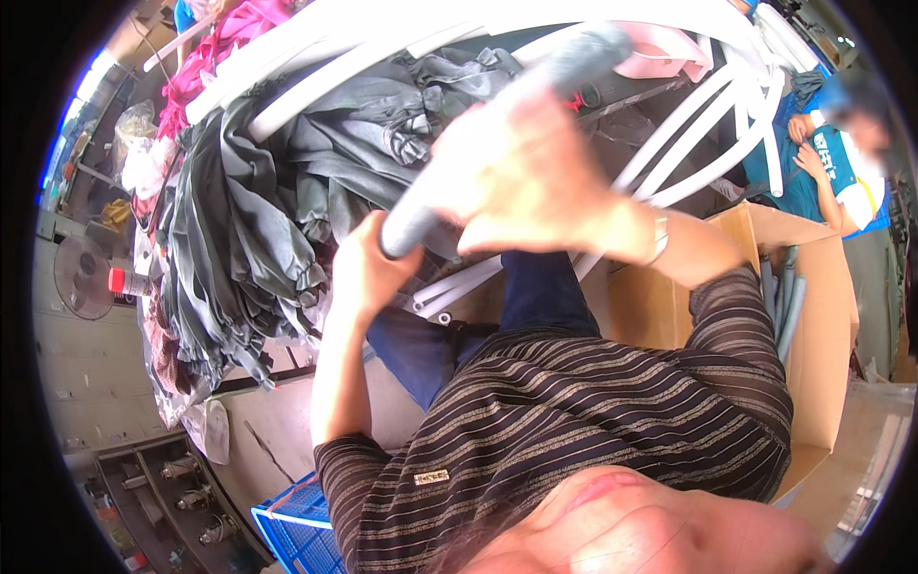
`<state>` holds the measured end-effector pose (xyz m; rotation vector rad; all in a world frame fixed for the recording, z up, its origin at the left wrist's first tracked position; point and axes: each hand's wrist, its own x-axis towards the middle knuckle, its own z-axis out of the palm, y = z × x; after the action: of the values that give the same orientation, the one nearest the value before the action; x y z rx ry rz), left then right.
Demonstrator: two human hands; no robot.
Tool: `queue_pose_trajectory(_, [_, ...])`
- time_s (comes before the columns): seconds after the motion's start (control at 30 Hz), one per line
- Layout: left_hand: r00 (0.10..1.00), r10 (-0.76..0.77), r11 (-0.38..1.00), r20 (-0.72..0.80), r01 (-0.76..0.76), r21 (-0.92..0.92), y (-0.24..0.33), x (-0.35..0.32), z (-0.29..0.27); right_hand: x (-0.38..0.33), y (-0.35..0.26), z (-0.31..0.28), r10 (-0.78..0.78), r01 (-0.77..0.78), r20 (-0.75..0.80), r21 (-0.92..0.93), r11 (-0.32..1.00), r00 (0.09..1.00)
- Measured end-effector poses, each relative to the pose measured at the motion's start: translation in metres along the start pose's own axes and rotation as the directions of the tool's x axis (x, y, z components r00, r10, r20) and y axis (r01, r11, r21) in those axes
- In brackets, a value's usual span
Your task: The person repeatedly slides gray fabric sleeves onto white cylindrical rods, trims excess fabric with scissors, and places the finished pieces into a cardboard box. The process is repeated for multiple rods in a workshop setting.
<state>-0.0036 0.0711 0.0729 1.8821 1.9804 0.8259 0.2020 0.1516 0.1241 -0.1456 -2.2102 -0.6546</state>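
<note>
A grey cloth-covered tube [413, 216] slants up and to the right in front of me, smeared by motion at its far end. My left hand [366, 265] is wrapped round its near end. Farther up, my right hand [521, 172] closes over the middle of the tube, blurred, with its fingers partly hidden. Behind both hands lies a heap of grey gathered fabric sleeves [258, 191]. White foam tubes [354, 81] rest across the top of that heap, and more white tubes [703, 124] curve down on the right.
An open cardboard box [822, 325] at my right holds several grey tubes [786, 297]. A blue plastic crate [296, 526] stands low on the left, near a rack with metal parts [196, 497]. Pink cloth [225, 48] lies at the back left. Another person [846, 158] sits at the far right.
</note>
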Motion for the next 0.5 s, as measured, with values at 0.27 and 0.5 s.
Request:
queue_pose_trajectory(0.27, [0.984,0.078,0.997,0.158,-0.074,-0.032,0.020,-0.051,-0.049,0.031,-0.020,0.017,-0.317,0.306,0.068,0.134,0.943,0.946])
queue_pose_trajectory(0.5, [0.974,-0.098,0.995,0.203,0.089,0.051,-0.007,-0.108,-0.084,0.004,0.056,-0.017,-0.342,0.352,0.114,-0.081,0.933,0.933])
